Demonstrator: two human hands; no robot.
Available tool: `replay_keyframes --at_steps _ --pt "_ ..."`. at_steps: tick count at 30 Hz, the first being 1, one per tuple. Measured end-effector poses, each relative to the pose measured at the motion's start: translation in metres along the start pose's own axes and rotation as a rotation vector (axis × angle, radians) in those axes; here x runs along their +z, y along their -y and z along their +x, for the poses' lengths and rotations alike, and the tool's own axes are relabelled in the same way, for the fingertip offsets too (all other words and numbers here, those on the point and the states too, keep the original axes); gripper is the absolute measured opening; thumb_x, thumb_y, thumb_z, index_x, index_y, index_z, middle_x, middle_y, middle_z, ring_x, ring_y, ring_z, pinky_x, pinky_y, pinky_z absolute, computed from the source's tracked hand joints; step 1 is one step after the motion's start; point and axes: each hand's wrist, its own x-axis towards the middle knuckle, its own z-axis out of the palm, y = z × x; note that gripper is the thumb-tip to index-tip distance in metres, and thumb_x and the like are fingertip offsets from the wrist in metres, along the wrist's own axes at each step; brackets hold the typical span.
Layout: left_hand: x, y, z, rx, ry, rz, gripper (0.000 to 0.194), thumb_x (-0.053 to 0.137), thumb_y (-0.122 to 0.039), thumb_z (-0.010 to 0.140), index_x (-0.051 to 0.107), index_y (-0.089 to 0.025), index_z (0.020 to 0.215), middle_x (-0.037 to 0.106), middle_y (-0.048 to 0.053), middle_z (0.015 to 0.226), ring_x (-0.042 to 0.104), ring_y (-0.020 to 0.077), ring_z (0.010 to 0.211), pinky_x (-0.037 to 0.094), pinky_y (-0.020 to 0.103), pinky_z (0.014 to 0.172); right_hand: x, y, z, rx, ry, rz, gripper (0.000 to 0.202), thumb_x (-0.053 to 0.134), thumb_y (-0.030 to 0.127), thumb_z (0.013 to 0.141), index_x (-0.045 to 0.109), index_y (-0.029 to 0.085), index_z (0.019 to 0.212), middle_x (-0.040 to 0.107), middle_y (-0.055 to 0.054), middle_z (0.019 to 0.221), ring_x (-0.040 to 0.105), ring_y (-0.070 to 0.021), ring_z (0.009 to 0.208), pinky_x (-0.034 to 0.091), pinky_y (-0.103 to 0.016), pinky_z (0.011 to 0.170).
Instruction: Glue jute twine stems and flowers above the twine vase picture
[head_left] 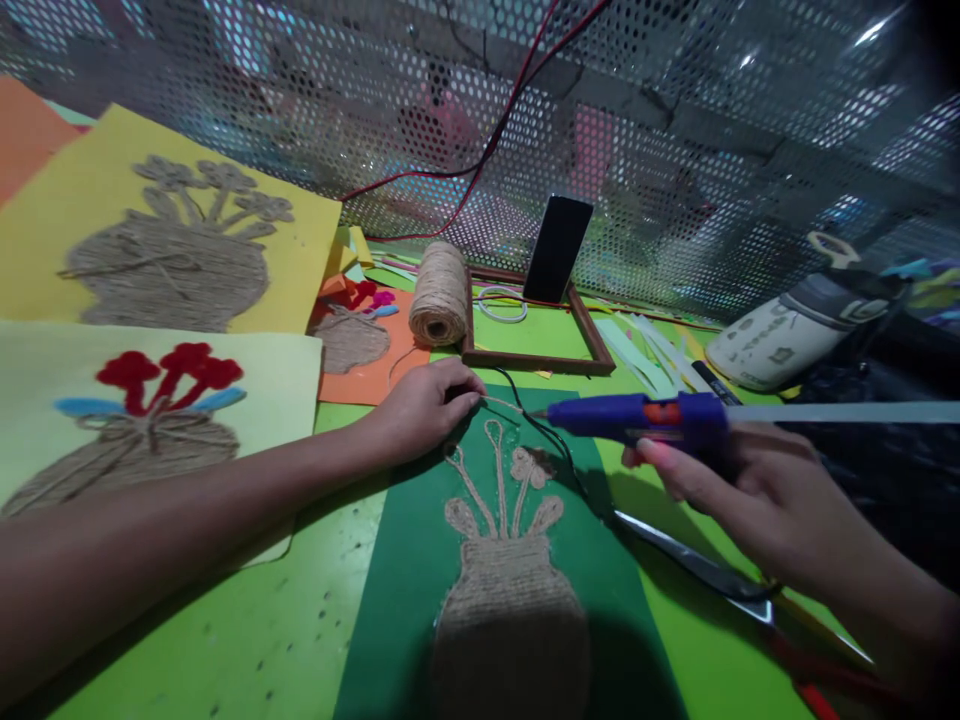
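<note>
My right hand [742,490] grips a blue hot glue gun [645,418] with a long glue stick [847,412] out of its back end. The nozzle points left, at a short piece of jute twine [501,403] pinched in my left hand [431,405]. Whether tip and twine touch, I cannot tell. Below both hands lies a dark green sheet [397,580] bearing a twine vase [514,610], with stems, leaves and one twine flower [532,466] above it. The gun's black cord crosses the sheet.
Scissors [690,560] lie under my right forearm. Behind are a twine spool [439,290], a wooden frame [540,362], a leaning phone [559,248] and a bottle [795,330]. Finished vase pictures on yellow sheets [300,260] stand left. A perforated metal screen [300,110] borders the back.
</note>
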Motion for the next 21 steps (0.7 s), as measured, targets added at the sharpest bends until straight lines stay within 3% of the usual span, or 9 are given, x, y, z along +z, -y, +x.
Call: replay_keyframes --at_steps 4,8,10,13,17,21 --pt "0.0 0.001 0.0 0.01 -0.012 0.005 0.017 0.055 -0.024 0.085 0.069 -0.017 0.089 0.068 0.006 0.09 0.062 0.0194 0.086 0.049 0.033 0.078 0.001 -0.01 0.003 0.041 -0.199 0.011 0.027 0.056 0.043 0.091 0.069 0.02 0.085 0.07 -0.005 0.072 0.064 -0.0207 0.062 0.051 -0.032 0.055" --pt "-0.001 0.0 -0.001 -0.005 -0.046 -0.015 0.016 0.056 -0.029 0.085 0.068 -0.018 0.087 0.068 0.004 0.087 0.062 0.0187 0.083 0.049 0.033 0.076 0.023 -0.03 0.011 -0.151 -0.316 -0.026 0.038 0.056 0.027 0.09 0.055 0.017 0.127 0.069 -0.013 0.112 0.068 -0.0272 0.097 0.056 -0.038 0.08" --pt "-0.002 0.0 -0.002 -0.019 -0.068 -0.015 0.016 0.058 -0.03 0.084 0.067 -0.018 0.084 0.068 0.003 0.084 0.062 0.0179 0.081 0.049 0.031 0.075 0.033 -0.04 0.015 -0.284 -0.269 -0.054 0.046 0.054 0.02 0.09 0.048 0.019 0.136 0.064 -0.014 0.124 0.064 -0.0277 0.11 0.054 -0.04 0.089" --pt "-0.002 -0.002 -0.004 0.024 -0.106 0.019 0.014 0.057 -0.029 0.084 0.066 -0.018 0.081 0.066 0.002 0.082 0.06 0.0167 0.079 0.047 0.029 0.073 0.043 -0.053 0.021 -0.417 -0.129 -0.109 0.049 0.052 0.018 0.09 0.046 0.022 0.139 0.063 -0.013 0.123 0.063 -0.0275 0.108 0.054 -0.044 0.088" --pt "-0.002 -0.006 -0.009 0.158 -0.136 0.085 0.012 0.053 -0.024 0.088 0.062 -0.018 0.083 0.062 0.003 0.084 0.058 0.0169 0.082 0.047 0.03 0.075 0.047 -0.064 0.026 -0.44 -0.024 -0.266 0.052 0.048 0.014 0.091 0.043 0.023 0.142 0.061 -0.014 0.113 0.06 -0.0283 0.098 0.053 -0.048 0.083" --pt "-0.002 -0.008 -0.014 0.203 -0.127 0.097 0.014 0.05 -0.024 0.092 0.061 -0.018 0.086 0.061 0.005 0.087 0.057 0.0181 0.086 0.048 0.032 0.078 0.054 -0.072 0.03 -0.418 -0.066 -0.301 0.067 0.044 0.005 0.088 0.025 0.02 0.151 0.057 -0.015 0.109 0.057 -0.0271 0.095 0.054 -0.047 0.08"
